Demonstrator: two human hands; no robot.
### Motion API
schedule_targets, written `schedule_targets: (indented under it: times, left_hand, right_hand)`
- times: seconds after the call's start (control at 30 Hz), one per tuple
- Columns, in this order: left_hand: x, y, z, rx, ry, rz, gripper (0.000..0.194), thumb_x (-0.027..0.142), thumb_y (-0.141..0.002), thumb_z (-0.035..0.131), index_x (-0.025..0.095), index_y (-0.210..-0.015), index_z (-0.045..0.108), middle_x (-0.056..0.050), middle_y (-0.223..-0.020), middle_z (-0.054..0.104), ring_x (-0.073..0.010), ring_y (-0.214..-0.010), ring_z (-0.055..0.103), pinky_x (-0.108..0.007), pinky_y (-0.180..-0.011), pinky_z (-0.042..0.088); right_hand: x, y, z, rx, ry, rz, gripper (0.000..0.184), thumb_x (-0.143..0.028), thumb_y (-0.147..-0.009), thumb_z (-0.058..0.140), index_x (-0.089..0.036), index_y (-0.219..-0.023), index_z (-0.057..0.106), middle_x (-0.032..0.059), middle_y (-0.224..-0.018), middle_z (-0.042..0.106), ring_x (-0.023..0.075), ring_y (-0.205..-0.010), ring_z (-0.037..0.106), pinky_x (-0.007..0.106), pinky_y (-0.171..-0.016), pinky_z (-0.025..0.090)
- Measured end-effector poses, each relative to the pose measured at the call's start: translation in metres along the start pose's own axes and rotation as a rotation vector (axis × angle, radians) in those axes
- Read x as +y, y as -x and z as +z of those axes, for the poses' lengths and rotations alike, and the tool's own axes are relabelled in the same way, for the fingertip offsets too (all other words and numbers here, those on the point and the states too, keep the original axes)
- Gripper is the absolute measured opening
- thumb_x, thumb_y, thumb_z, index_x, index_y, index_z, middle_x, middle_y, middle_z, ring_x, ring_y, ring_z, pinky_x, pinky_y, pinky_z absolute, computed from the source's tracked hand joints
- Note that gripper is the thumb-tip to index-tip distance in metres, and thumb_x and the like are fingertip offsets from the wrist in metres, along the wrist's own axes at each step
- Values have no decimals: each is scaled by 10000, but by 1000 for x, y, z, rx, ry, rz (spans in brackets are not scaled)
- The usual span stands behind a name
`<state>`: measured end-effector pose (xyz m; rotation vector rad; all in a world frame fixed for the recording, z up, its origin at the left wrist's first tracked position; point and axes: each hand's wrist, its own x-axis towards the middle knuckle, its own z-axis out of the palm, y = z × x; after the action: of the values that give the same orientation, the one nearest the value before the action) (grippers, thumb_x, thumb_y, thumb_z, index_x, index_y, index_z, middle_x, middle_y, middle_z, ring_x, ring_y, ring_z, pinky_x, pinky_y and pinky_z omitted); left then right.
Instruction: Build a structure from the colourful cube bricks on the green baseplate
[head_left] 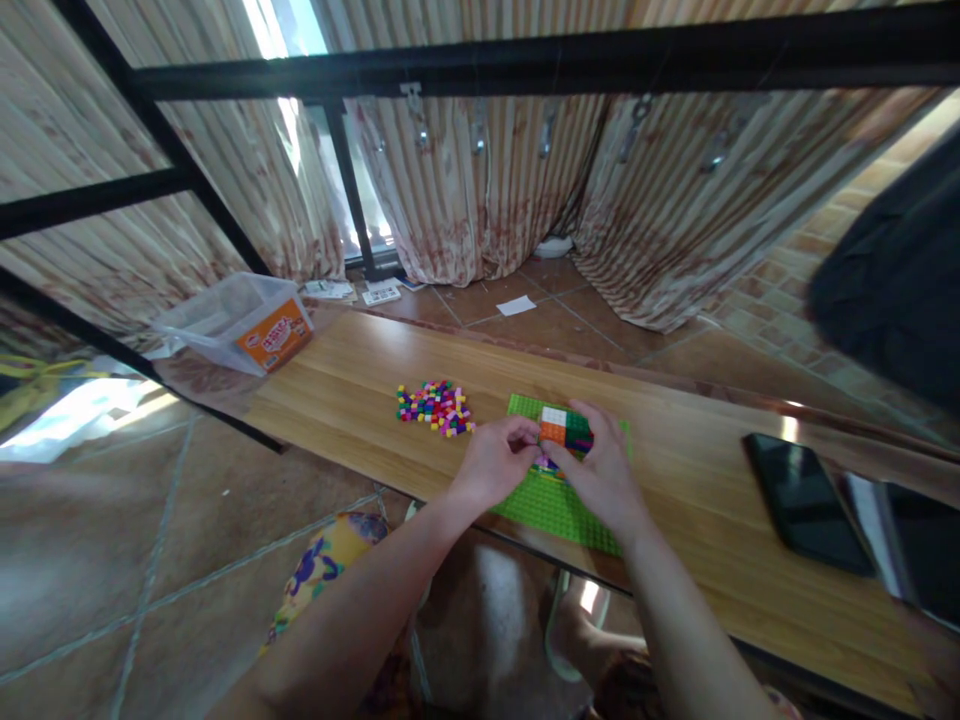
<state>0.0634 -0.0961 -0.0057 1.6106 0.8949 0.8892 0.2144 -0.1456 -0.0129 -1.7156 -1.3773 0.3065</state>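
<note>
A green studded baseplate (562,515) lies on the wooden bench, with a small build of toy bricks (555,425) on it. White, orange and dark green bricks show on top, with purple and other colours lower down. My left hand (495,465) is at the build's left side, thumb and fingertips pinched together; whatever is between them is too small to make out. My right hand (604,475) is closed around the build, thumb at its near side and fingers along its far right side. Left of the plate lies a loose pile of small coloured bricks (436,408).
A clear plastic box (225,315) with an orange label stands at the bench's left end. On the right are a black phone-like device (806,500) and a dark item (926,540) beside it. Black metal bars (480,75) cross in front of curtains. Papers (516,306) lie on the tiled floor.
</note>
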Motion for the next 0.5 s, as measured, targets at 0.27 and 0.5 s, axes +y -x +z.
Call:
schedule_targets:
  times: [0.27, 0.5]
  left_hand:
    - [8, 1, -1, 3, 2, 2, 147, 42, -728, 607, 148, -819, 651, 2, -731, 669, -108, -685, 616, -219, -684, 498]
    - [2, -1, 0, 3, -18, -2, 152, 51, -736, 601, 159, -827, 656, 1, -729, 675, -120, -693, 629, -223, -678, 500]
  right_hand:
    - [1, -1, 5, 34, -64, 69, 568, -485, -682, 696, -223, -1180, 618, 120, -1313, 504, 310, -1255, 462, 528, -1057, 358]
    - [0, -2, 9, 63, -64, 109, 540, -422, -652, 721, -213, -1142, 637, 123, -1292, 513, 305, -1234, 470, 518, -1061, 352]
